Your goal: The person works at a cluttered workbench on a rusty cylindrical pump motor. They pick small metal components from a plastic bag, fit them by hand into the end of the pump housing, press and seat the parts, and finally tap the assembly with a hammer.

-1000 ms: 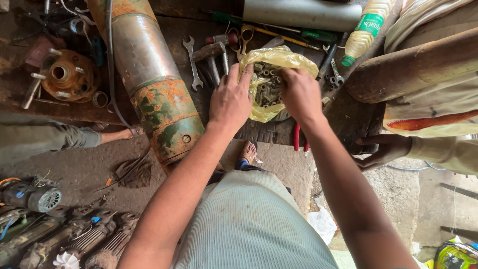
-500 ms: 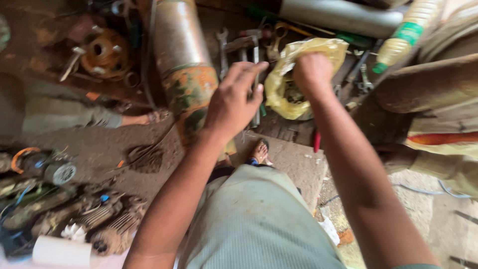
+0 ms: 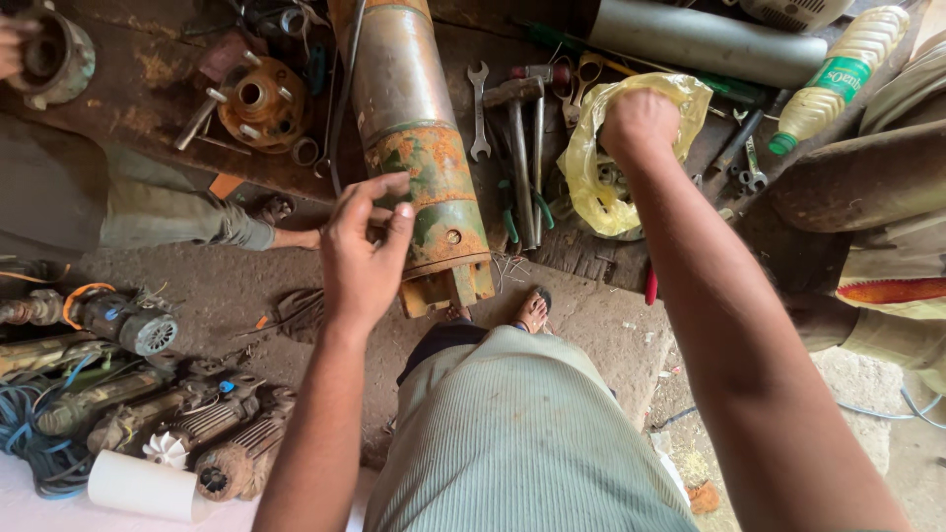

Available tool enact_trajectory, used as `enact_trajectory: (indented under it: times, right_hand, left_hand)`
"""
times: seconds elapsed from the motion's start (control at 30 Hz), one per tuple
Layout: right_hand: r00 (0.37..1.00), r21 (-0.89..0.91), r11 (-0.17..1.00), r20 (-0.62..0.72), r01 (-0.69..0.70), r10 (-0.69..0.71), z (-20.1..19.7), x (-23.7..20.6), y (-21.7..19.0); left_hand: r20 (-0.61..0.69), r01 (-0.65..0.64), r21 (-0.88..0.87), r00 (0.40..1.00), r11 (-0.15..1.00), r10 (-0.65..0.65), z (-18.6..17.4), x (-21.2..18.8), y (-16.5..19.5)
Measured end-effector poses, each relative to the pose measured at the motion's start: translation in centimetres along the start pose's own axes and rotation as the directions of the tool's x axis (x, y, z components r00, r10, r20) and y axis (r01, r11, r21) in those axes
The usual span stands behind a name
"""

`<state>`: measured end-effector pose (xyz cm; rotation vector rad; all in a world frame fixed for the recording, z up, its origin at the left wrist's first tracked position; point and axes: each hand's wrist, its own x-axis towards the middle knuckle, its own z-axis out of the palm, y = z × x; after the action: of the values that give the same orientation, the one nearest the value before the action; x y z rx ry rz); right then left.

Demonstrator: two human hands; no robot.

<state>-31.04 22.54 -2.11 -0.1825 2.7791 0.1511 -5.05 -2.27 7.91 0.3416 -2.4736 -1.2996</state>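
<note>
My right hand (image 3: pixel 641 123) is closed in a fist at the mouth of a yellow plastic bag (image 3: pixel 591 182) that lies on the dark workbench and holds small metal parts. My left hand (image 3: pixel 363 246) hovers away from the bag, in front of the rusty orange-green end of a long pump cylinder (image 3: pixel 419 148). Its thumb and fingertips are drawn close together, and anything between them is hidden. My striped shirt and one sandalled foot (image 3: pixel 532 310) show below.
A spanner (image 3: pixel 479 108), a hammer (image 3: pixel 514 148) and pliers lie between the cylinder and the bag. A plastic bottle (image 3: pixel 838 74), grey pipe (image 3: pixel 709 39) and rusty flange (image 3: pixel 264 103) sit on the bench. Another person's leg (image 3: pixel 168 222) is at left. Old motors (image 3: pixel 187 424) and blue cable cover the floor.
My left hand has pulled back from the bag and moved left and down, over to the cylinder's end. My right hand stays at the bag. The view has swung towards the left.
</note>
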Motion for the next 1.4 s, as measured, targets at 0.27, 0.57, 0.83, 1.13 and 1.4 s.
enact_trajectory:
  times: [0.27, 0.57, 0.83, 1.13, 1.4]
  right_hand:
    - [1.000, 0.196, 0.981, 0.000, 0.018, -0.018, 0.8, 0.0, 1.9]
    - [0.857, 0.742, 0.431, -0.473, 0.513, -0.206, 2.5, -14.5, 5.2]
    - [0.958, 0.802, -0.561, 0.048, -0.205, -0.282, 3.1, -23.6, 0.8]
    - [0.978, 0.787, -0.593, 0.062, -0.170, -0.198, 5.0, -26.5, -2.5]
    - [0.999, 0.880, -0.476, 0.012, 0.015, 0.053, 6.9, -27.9, -5.5]
  left_hand:
    - [0.041, -0.146, -0.049, 0.988, 0.988, 0.148, 1.5, -1.1, 0.9]
    - [0.117, -0.025, -0.023, 0.993, 0.999, 0.027, 0.7, -3.1, 1.5]
    - [0.246, -0.172, -0.118, 0.949, 0.978, 0.196, 2.5, -2.2, 3.3]
    - [0.501, -0.402, -0.050, 0.782, 0.914, 0.371, 3.1, -0.4, 3.1]
    - [0.671, -0.446, -0.019, 0.658, 0.895, 0.342, 3.6, 0.9, 3.3]
